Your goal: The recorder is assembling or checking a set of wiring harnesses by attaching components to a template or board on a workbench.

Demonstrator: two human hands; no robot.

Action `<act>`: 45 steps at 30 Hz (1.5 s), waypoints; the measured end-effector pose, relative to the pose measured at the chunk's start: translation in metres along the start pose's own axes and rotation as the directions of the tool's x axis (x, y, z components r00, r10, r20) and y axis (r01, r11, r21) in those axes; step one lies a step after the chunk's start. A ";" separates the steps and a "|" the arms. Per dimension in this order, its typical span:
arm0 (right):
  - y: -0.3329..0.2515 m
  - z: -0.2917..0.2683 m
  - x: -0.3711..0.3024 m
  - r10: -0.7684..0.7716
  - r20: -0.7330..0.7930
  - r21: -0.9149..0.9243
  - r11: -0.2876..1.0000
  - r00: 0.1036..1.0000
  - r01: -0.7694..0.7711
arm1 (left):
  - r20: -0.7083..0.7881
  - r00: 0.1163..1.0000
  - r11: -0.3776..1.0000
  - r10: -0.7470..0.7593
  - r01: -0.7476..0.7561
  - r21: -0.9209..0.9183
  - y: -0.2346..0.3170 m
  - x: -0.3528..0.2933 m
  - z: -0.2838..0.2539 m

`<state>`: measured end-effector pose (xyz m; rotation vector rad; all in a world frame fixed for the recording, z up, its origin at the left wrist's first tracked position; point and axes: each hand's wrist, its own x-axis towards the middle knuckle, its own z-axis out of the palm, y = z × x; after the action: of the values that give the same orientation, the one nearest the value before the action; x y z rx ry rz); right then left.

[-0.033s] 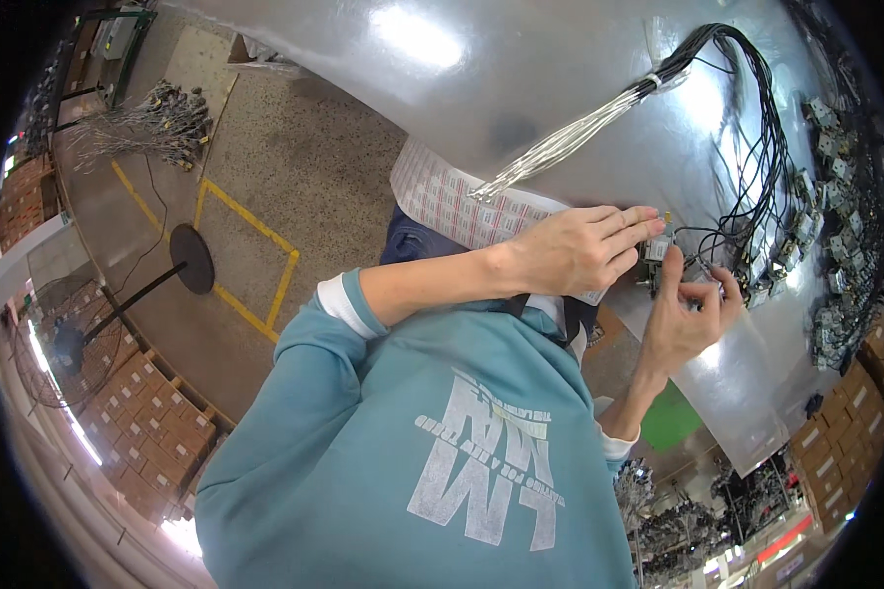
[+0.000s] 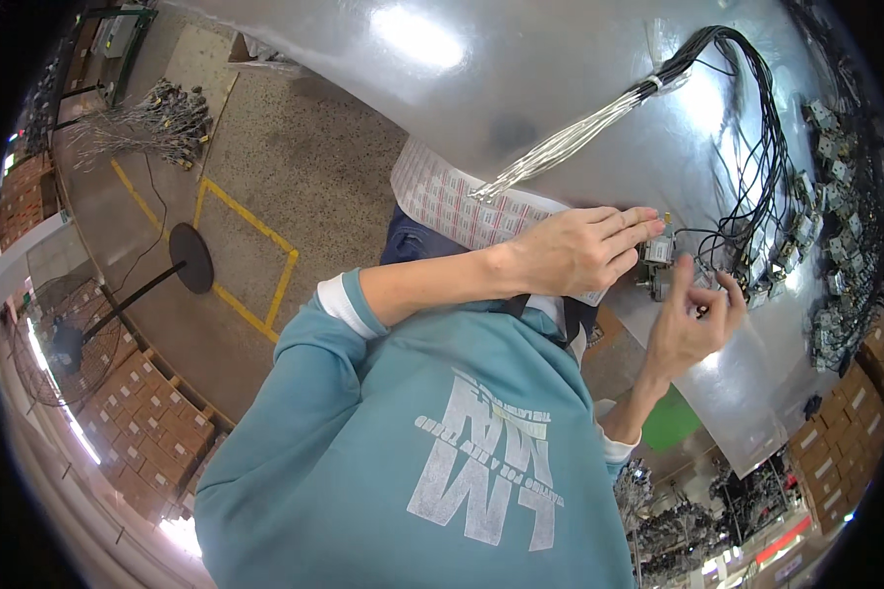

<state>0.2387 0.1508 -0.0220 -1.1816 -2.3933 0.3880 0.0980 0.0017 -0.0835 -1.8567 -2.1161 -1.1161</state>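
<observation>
My left hand reaches in from the left, palm down, fingers long and close together. Its fingertips hold a small metal box-shaped part that has a pale label on its face and a brass-coloured pin; the thumb is hidden. Just right of this part, my right hand has its thumb raised clear of the bent fingers, with nothing visible between them. A sheet of printed labels, white and red, lies partly under my left hand and forearm. Black leads run off beside the part.
A tied bundle of wires, silvery at its near end and black beyond, curves across the metal table. Several similar metal parts are heaped along the right. On the floor at left stands a fan's round base; stacked cartons lie behind.
My right thumb and fingers have drawn back a little from the labelled metal part, moving right and toward me. The left hand stays where it was.
</observation>
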 end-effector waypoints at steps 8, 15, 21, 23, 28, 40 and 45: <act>0.014 -0.035 0.021 -0.282 -0.053 -0.119 0.954 0.958 0.274 | 0.052 0.998 0.988 0.045 -0.037 -0.147 -0.017 0.002 -0.021; 0.023 0.003 0.137 -0.291 0.189 0.096 0.956 0.938 0.278 | 0.084 0.996 0.989 0.016 -0.004 -0.150 -0.015 -0.030 -0.059; 0.032 0.054 0.216 -0.430 0.485 0.355 0.893 0.761 0.278 | 0.043 0.992 0.980 -0.118 0.124 -0.156 -0.025 -0.045 -0.060; 0.028 0.038 0.222 -0.428 0.518 0.340 0.898 0.740 0.281 | 0.026 0.985 0.967 -0.172 0.174 -0.187 -0.017 -0.042 -0.060; 0.018 0.034 0.215 -0.259 0.611 0.167 0.966 0.748 0.198 | 0.023 0.998 0.992 -0.052 0.055 -0.114 -0.001 -0.056 -0.052; -0.073 0.060 0.211 -0.520 0.385 0.569 0.785 0.763 0.248 | -0.233 0.972 0.996 0.022 -0.041 -0.077 0.003 -0.055 -0.090; -0.145 0.089 0.257 -0.513 0.260 0.657 0.715 0.818 0.239 | -0.214 0.975 0.998 -0.058 0.048 -0.050 -0.012 -0.068 -0.095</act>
<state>-0.0427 0.2653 0.0311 -0.2946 -2.4729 1.2627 0.0684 -0.1088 -0.0564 -1.6203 -2.0450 -1.3201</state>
